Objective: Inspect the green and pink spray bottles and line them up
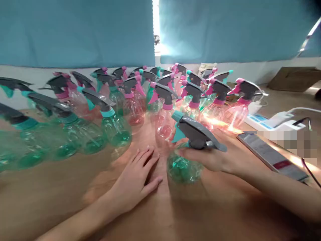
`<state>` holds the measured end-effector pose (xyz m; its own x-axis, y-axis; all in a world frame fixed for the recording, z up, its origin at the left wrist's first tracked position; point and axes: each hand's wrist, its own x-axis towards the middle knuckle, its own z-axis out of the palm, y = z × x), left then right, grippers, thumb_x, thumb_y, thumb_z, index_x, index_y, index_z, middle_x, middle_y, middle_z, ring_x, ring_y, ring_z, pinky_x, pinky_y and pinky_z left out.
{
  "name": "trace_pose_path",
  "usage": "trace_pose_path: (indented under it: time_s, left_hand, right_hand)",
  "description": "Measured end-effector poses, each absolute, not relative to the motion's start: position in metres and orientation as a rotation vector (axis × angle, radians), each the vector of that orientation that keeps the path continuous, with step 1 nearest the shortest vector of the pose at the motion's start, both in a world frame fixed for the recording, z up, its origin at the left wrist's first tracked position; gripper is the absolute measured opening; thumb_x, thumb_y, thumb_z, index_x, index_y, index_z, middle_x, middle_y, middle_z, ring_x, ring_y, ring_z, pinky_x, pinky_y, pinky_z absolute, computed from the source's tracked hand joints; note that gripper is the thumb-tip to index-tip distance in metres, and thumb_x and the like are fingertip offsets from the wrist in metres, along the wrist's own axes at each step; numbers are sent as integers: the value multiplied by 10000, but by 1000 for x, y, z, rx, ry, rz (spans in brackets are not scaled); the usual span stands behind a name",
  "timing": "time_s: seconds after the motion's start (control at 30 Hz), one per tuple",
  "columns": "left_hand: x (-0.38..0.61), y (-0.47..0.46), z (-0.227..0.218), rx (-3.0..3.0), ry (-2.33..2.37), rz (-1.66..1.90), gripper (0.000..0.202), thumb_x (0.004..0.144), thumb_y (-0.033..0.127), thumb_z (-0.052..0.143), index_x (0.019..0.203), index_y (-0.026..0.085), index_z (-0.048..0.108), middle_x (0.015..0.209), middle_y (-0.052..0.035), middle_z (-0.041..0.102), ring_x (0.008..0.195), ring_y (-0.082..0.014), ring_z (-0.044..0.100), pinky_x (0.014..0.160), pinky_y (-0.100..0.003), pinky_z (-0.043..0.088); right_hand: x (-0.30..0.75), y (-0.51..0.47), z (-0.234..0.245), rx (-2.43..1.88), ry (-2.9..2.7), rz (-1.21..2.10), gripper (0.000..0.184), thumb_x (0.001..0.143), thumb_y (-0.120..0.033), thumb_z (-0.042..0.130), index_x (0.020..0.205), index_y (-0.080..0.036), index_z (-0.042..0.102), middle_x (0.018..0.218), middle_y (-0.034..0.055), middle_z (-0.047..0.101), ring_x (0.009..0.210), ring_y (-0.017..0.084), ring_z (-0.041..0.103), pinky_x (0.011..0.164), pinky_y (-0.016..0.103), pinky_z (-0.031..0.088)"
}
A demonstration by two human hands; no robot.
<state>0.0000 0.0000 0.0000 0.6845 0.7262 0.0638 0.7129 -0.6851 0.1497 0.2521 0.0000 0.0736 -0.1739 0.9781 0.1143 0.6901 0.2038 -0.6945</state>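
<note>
My right hand is wrapped round the neck of a green spray bottle, just under its grey and teal trigger head. The bottle is upright, its base at or close to the table top; I cannot tell whether it touches. To its left, my left hand lies on the table with its fingers spread, holding nothing. Nearest to the left fingertips stands another green spray bottle. A clear pink spray bottle is just behind the held one.
Several more green spray bottles crowd the left, and several pink ones stand at the back right. A phone lies beside my right forearm, near a white power strip. Blue curtains hang behind the wooden table.
</note>
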Motion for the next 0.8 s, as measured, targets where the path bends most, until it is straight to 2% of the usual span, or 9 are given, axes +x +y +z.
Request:
trace_pose_path:
  time_s: [0.1, 0.23, 0.3, 0.4, 0.47, 0.53, 0.6, 0.7, 0.8]
  left_hand:
    - [-1, 0, 0, 2763, 1188, 214, 581, 999, 484, 449, 1453, 120, 453, 1551, -174, 379, 1445, -339, 318, 1148, -595, 290]
    - [-2, 0, -2, 2761, 1179, 264, 575, 993, 477, 470, 1441, 117, 466, 1537, -175, 404, 1437, -349, 330, 1147, -597, 295]
    - [-2, 0, -2, 2768, 1183, 265, 577, 992, 476, 470, 1437, 108, 469, 1532, -182, 410, 1436, -350, 333, 1147, -596, 295]
    - [-2, 0, -3, 2772, 1198, 256, 577, 995, 469, 461, 1439, 100, 466, 1531, -193, 407, 1432, -355, 338, 1147, -601, 290]
    - [-2, 0, -3, 2772, 1205, 261, 578, 994, 465, 462, 1442, 99, 460, 1530, -197, 407, 1428, -360, 342, 1144, -603, 291]
    - [-2, 0, -3, 2772, 1206, 276, 578, 990, 466, 473, 1435, 97, 466, 1521, -200, 418, 1424, -363, 348, 1144, -597, 297]
    - [-2, 1, -3, 2762, 1208, 289, 565, 986, 463, 484, 1420, 102, 481, 1517, -196, 426, 1421, -363, 353, 1146, -589, 301]
    - [-2, 1, -4, 2754, 1215, 288, 539, 988, 462, 479, 1409, 125, 495, 1532, -182, 408, 1426, -359, 345, 1149, -585, 297]
    - [-1, 1, -3, 2763, 1228, 264, 565, 995, 483, 458, 1431, 123, 475, 1540, -183, 396, 1436, -353, 329, 1156, -586, 281]
  right_hand:
    - [255, 6, 74, -1380, -2003, 710, 205, 775, -351, 693, 967, -279, 684, 669, -43, 645, 606, 160, 593, 516, 255, 457]
    - [249, 11, 74, -1190, -1992, 807, 166, 785, -265, 643, 947, -262, 674, 787, -13, 680, 743, 184, 638, 643, 287, 529]
    - [243, 11, 77, -1059, -1989, 868, 232, 782, -224, 592, 997, -258, 671, 834, 4, 678, 799, 192, 640, 693, 308, 543]
    - [238, 8, 85, -963, -1989, 854, 330, 778, -190, 535, 1078, -253, 659, 778, 0, 631, 723, 168, 608, 655, 296, 536]
    - [238, 4, 92, -1019, -2043, 775, 281, 789, -188, 553, 1035, -245, 676, 726, -12, 598, 639, 144, 564, 606, 274, 517]
    - [239, 1, 96, -1115, -2099, 693, 191, 826, -251, 604, 994, -247, 694, 666, -25, 571, 576, 131, 523, 550, 260, 490]
    - [242, -1, 95, -1125, -2051, 608, 231, 839, -360, 637, 1043, -263, 687, 650, -28, 583, 555, 139, 524, 490, 259, 447]
    - [248, -3, 90, -1298, -2092, 487, 443, 777, -527, 707, 1164, -319, 650, 753, -17, 675, 634, 188, 609, 502, 286, 448]
    - [257, -9, 87, -1480, -2144, 290, 734, 676, -714, 704, 1329, -427, 530, 903, -21, 727, 756, 267, 677, 526, 333, 475]
